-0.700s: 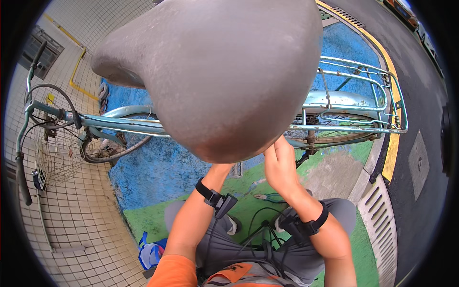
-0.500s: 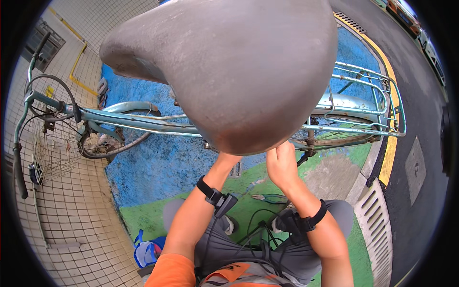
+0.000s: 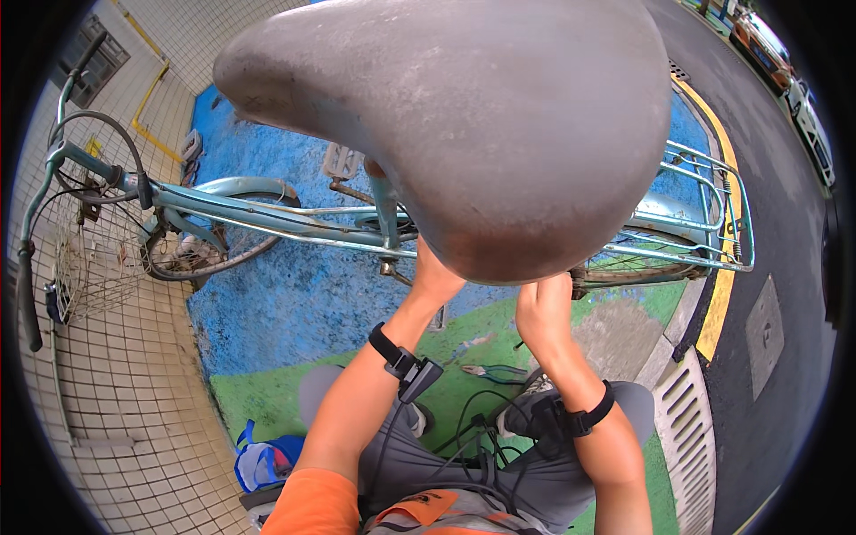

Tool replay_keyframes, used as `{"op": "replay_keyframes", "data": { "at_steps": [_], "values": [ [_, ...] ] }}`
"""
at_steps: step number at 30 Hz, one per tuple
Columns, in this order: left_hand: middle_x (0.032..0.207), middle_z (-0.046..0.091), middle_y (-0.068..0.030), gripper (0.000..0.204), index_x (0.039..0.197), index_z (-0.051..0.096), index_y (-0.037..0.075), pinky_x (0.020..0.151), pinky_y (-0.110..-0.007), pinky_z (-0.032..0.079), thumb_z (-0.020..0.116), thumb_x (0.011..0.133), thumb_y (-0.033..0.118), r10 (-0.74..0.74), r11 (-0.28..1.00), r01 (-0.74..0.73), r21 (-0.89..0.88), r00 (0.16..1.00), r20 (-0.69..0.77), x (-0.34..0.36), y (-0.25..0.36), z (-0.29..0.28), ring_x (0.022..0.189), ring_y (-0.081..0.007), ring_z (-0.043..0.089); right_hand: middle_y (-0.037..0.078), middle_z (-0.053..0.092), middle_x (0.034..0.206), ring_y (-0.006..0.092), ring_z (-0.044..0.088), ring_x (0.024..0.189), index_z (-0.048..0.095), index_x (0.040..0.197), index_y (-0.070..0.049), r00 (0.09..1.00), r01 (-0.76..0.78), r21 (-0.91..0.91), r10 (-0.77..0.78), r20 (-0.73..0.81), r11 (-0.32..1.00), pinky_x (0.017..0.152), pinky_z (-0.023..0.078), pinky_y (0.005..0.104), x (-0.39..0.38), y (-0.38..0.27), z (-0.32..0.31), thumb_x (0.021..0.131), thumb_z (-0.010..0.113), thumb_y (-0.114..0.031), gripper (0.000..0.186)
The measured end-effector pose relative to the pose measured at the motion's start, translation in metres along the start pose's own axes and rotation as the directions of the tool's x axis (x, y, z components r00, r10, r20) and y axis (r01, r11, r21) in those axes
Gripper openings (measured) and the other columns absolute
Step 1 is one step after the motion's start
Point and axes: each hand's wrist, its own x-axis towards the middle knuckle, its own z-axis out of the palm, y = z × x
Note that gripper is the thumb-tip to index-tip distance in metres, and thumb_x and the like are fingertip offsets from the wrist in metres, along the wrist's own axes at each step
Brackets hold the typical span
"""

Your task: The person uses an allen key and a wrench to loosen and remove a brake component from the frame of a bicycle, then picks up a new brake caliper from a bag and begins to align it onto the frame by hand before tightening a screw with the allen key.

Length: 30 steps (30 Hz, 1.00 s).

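A large worn grey-brown bicycle saddle (image 3: 499, 134) fills the upper middle of the view. Beneath its near edge, my left hand (image 3: 437, 275) reaches in beside the light-blue bicycle frame (image 3: 294, 230); its fingers are hidden. My right hand (image 3: 544, 312) is close by on the right, its fingers curled together, with the tips and anything in them covered by the saddle. Left of the saddle, the seat tube (image 3: 383, 209) and a pedal (image 3: 341, 160) show. On the ground below my right hand lies a pair of pliers (image 3: 496, 373).
A rear rack (image 3: 704, 205) extends right; handlebars (image 3: 62, 160) and a wire basket (image 3: 89, 276) are at left by a tiled wall (image 3: 116, 383). A blue-white bag (image 3: 266, 459) lies near my left leg. Black cables (image 3: 473, 437) hang over my lap. Parked cars (image 3: 807, 125) stand far right.
The saddle appears farther right in the view, uncovering the seat tube and pedal. My left hand reaches slightly farther up; my right hand, still curled, is a little farther right and lower.
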Motion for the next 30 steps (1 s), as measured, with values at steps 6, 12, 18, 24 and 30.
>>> {"op": "replay_keyframes", "data": {
  "at_steps": [6, 12, 18, 24, 30],
  "values": [
    [0.085, 0.072, -0.0166, 0.022, 0.093, 0.067, -0.004, 0.070, -0.034, 0.050, 0.075, 0.081, 0.014, 0.045, 0.995, -0.049, -0.082, 0.997, -0.060, 0.004, 0.017, 0.007, 0.076, -0.0189, 0.067, 0.008, 0.051, 0.059, 0.0173, 0.051, 0.045, 0.053, 0.092, -0.001, 0.914, -0.356, 0.273, 0.273, 0.299, 0.894, 0.045, 0.042, 0.0333, -0.001, -0.021, -0.011, 0.106, 0.041, -0.025, 0.031],
    [0.081, 0.072, -0.0132, 0.023, 0.092, 0.067, -0.003, 0.069, -0.032, 0.050, 0.075, 0.082, 0.016, -0.021, 0.999, 0.020, -0.030, 0.999, -0.039, 0.002, 0.028, 0.004, 0.074, -0.0133, 0.063, 0.007, 0.048, 0.056, 0.0175, 0.045, 0.033, 0.049, 0.095, 0.001, 0.791, -0.581, 0.454, 0.339, 0.509, 0.676, 0.033, 0.043, 0.0341, 0.007, -0.040, -0.010, 0.106, 0.037, -0.028, 0.033],
    [0.065, 0.064, -0.0076, 0.026, 0.081, 0.065, -0.002, 0.058, -0.033, 0.046, 0.077, 0.080, 0.021, -0.065, 0.998, 0.065, -0.012, 0.995, -0.081, 0.004, 0.028, 0.005, 0.062, -0.0107, 0.054, 0.008, 0.049, 0.055, 0.0190, 0.044, 0.033, 0.045, 0.097, -0.001, 0.689, -0.724, 0.573, 0.379, 0.618, 0.383, 0.036, 0.048, 0.0368, 0.015, -0.061, -0.015, 0.106, 0.036, -0.028, 0.029],
    [0.055, 0.042, 0.0037, 0.036, 0.071, 0.059, 0.002, 0.048, -0.030, 0.029, 0.081, 0.075, 0.030, 0.021, 0.995, -0.011, 0.103, 0.995, -0.099, 0.003, 0.025, 0.006, 0.054, -0.0071, 0.033, 0.005, 0.041, 0.050, 0.0143, 0.032, 0.032, 0.045, 0.094, -0.004, 0.719, -0.689, 0.666, 0.388, 0.577, 0.286, 0.032, 0.035, 0.0309, 0.010, -0.053, -0.015, 0.104, 0.039, -0.025, 0.024],
    [0.056, 0.049, 0.0044, 0.034, 0.073, 0.061, 0.002, 0.048, -0.027, 0.031, 0.081, 0.075, 0.029, -0.038, 0.999, 0.039, 0.006, 0.992, -0.122, 0.003, 0.034, 0.009, 0.054, -0.0048, 0.038, 0.001, 0.040, 0.049, 0.0101, 0.030, 0.033, 0.050, 0.091, -0.003, 0.709, -0.704, 0.576, 0.361, 0.606, 0.415, 0.032, 0.031, 0.0288, 0.010, -0.054, -0.023, 0.102, 0.047, -0.024, 0.024]
  ]
}}
